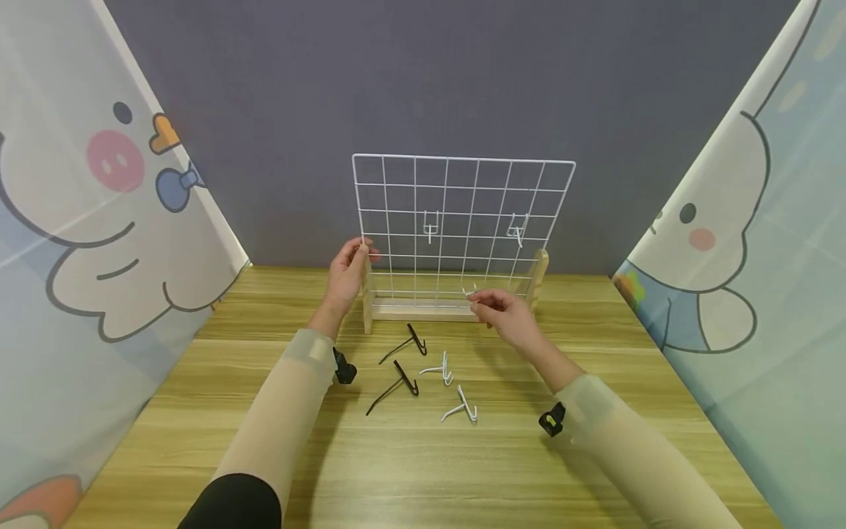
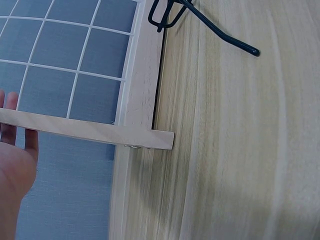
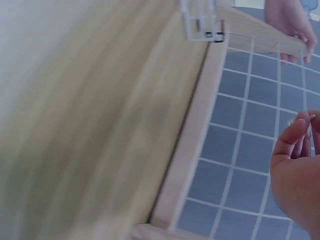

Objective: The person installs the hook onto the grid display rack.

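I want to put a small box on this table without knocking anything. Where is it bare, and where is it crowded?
Bare wood lies along the near edge of the table, below the hooks, and at the far left and right beside the curtains. It is crowded in the middle: black hooks and white hooks lie before the wire grid, between both forearms.

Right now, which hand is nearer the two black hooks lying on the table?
Left. The left hand grips the grid's wooden post, just above-left of the black hooks; the right hand, pinching a white hook, is farther right.
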Available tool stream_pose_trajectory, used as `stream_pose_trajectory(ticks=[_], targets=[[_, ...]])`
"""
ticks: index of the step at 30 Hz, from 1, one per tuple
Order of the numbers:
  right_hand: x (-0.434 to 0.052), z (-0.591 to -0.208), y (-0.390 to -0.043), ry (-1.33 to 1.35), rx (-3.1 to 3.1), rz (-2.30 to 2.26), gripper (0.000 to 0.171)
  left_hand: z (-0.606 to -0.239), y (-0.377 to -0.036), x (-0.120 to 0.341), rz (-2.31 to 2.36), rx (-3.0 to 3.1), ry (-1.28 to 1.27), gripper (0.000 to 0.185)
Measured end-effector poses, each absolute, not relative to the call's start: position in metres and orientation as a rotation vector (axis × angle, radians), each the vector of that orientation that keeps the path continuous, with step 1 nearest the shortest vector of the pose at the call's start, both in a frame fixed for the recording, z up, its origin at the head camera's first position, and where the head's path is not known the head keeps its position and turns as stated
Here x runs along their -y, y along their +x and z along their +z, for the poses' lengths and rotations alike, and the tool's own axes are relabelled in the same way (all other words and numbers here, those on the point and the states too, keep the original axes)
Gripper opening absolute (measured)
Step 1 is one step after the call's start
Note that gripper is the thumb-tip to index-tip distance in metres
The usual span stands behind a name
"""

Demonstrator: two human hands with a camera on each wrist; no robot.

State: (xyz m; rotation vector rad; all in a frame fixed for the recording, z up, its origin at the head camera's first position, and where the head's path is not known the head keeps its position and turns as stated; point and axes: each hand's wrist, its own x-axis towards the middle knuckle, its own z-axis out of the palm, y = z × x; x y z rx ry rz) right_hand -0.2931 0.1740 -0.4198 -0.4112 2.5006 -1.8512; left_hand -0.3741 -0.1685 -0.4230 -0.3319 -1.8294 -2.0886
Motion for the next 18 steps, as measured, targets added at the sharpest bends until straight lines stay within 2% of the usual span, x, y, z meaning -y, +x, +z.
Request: stream_pose_trajectory(ticks=[11, 18], targets=[[-0.157, -0.361, -0.295, -0.532, -2.5, -1.938, 0.028, -0.423, -0.373, 0.167, -2.077, 1.813, -0.342, 0.03], [-0.147, -0.329, -0.302, -0.605, -2.509, -1.956, 0.026, -0.423, -0.372, 0.168, -2.063, 1.836, -0.33, 0.035]])
